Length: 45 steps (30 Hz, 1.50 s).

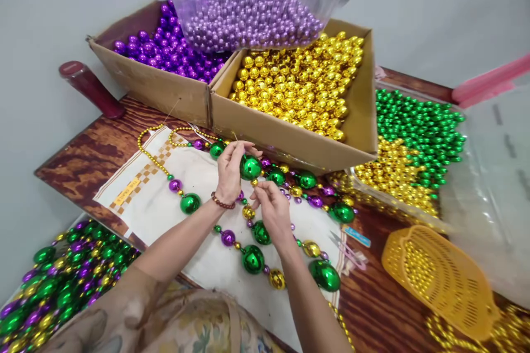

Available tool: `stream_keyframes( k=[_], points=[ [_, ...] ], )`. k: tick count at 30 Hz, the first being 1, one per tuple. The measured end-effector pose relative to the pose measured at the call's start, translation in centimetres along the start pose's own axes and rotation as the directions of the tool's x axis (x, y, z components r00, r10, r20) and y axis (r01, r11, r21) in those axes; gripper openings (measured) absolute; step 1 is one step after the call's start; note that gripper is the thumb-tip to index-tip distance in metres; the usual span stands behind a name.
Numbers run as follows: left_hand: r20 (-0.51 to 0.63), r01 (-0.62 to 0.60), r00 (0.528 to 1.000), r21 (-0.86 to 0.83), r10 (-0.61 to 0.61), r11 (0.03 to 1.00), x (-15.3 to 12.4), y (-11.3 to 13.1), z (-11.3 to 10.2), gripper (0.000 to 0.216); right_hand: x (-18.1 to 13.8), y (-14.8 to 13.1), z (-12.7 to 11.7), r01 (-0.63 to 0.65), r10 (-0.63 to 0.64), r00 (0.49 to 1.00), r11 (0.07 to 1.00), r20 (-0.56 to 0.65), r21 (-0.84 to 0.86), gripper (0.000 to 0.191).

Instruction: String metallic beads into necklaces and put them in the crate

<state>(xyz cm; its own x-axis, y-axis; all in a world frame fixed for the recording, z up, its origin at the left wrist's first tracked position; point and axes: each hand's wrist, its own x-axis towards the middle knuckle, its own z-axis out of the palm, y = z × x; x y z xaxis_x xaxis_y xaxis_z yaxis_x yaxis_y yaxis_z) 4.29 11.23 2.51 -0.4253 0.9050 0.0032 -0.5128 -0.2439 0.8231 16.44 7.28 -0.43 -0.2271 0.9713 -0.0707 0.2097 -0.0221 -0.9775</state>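
A large shiny green bead (250, 167) hangs on a strand between my hands. My left hand (230, 173), with a brown bead bracelet (222, 201) at the wrist, is closed beside that bead; a thin thread or needle end pokes up above its fingertips. My right hand (273, 210) pinches the strand just below, next to a small gold bead. Exactly what lies between the fingertips is partly hidden. From there the bead strand (253, 258) of green, purple and gold beads trails over the white cloth (215, 262).
Cardboard boxes hold purple beads (143, 43) and gold beads (290, 88), with a clear tub (252, 16) of lilac beads on top. Right are a tray of green beads (418, 132), a yellow basket (455, 292), and pink scissors (351, 253). A dark red bottle (93, 89) stands left.
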Motion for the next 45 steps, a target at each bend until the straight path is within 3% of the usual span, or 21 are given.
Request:
stream_keyframes(
  k=[4, 7, 9, 11, 14, 20, 25, 27, 29, 31, 37, 41, 45],
  points=[
    [0.053, -0.075, 0.996, 0.169, 0.067, 0.983, 1.8, -0.7, 0.5, 0.025, 0.8, -0.5, -0.9, 0.012, -0.012, 0.995, 1.000, 0.097, -0.003, 0.020],
    [0.222, -0.121, 0.974, 0.306, 0.053, 0.944, 2.2, -0.4, 0.4, 0.025, 1.9, -1.9, -2.6, 0.051, -0.051, 0.998, 0.998, -0.022, -0.023, 0.023],
    [0.371, -0.171, 0.929, 0.390, 0.015, 0.905, 2.2, 0.0, 0.5, 0.025, 3.1, -3.2, -3.5, 0.102, -0.101, 0.985, 0.995, -0.139, -0.004, 0.025],
    [0.497, -0.251, 0.868, 0.458, -0.011, 0.853, 2.1, 0.5, 0.8, 0.026, 4.4, -4.3, -3.9, 0.182, -0.171, 0.969, 0.982, -0.180, 0.045, 0.024],
    [0.612, -0.361, 0.790, 0.518, -0.042, 0.776, 2.0, 0.7, 1.2, 0.030, 5.8, -5.1, -3.7, 0.286, -0.249, 0.937, 0.950, -0.243, 0.128, 0.015],
    [0.652, -0.334, 0.717, 0.631, -0.246, 0.700, 2.2, -0.7, -0.5, 0.027, 6.6, -3.8, -3.8, 0.342, -0.182, 0.844, 0.908, -0.504, 0.243, 0.017],
    [0.636, -0.258, 0.662, 0.689, -0.396, 0.677, 2.5, -1.2, -2.5, 0.026, 6.6, -2.7, -5.0, 0.384, -0.085, 0.785, 0.844, -0.613, 0.375, 0.024],
    [0.635, -0.248, 0.642, 0.702, -0.429, 0.667, 2.5, -1.1, -2.8, 0.026, 6.2, -2.2, -4.9, 0.353, -0.052, 0.827, 0.822, -0.559, 0.446, 0.025],
    [0.638, -0.243, 0.631, 0.702, -0.441, 0.669, 2.5, -0.8, -2.8, 0.028, 5.4, -1.6, -4.4, 0.228, -0.047, 0.930, 0.852, -0.363, 0.472, 0.026],
    [0.652, -0.265, 0.619, 0.699, -0.438, 0.664, 2.4, -0.5, -2.7, 0.029, 4.4, -1.0, -3.6, 0.117, -0.040, 0.983, 0.892, -0.181, 0.436, 0.026],
    [0.716, -0.339, 0.549, 0.662, -0.431, 0.668, 2.4, 1.5, -1.9, 0.032, 3.3, -1.7, -3.1, 0.144, -0.070, 0.986, 0.824, -0.154, 0.547, 0.025],
    [0.760, -0.487, 0.586, 0.607, -0.281, 0.628, 2.0, 2.1, -1.7, 0.024, 2.7, -4.9, -4.8, 0.176, -0.139, 0.984, 0.778, -0.109, 0.603, 0.022],
    [0.774, -0.593, 0.623, 0.562, -0.114, 0.577, 1.0, 1.5, -2.3, 0.022, 1.3, -8.0, -7.0, 0.360, -0.275, 0.932, 0.786, -0.237, 0.502, 0.018]
  ],
)
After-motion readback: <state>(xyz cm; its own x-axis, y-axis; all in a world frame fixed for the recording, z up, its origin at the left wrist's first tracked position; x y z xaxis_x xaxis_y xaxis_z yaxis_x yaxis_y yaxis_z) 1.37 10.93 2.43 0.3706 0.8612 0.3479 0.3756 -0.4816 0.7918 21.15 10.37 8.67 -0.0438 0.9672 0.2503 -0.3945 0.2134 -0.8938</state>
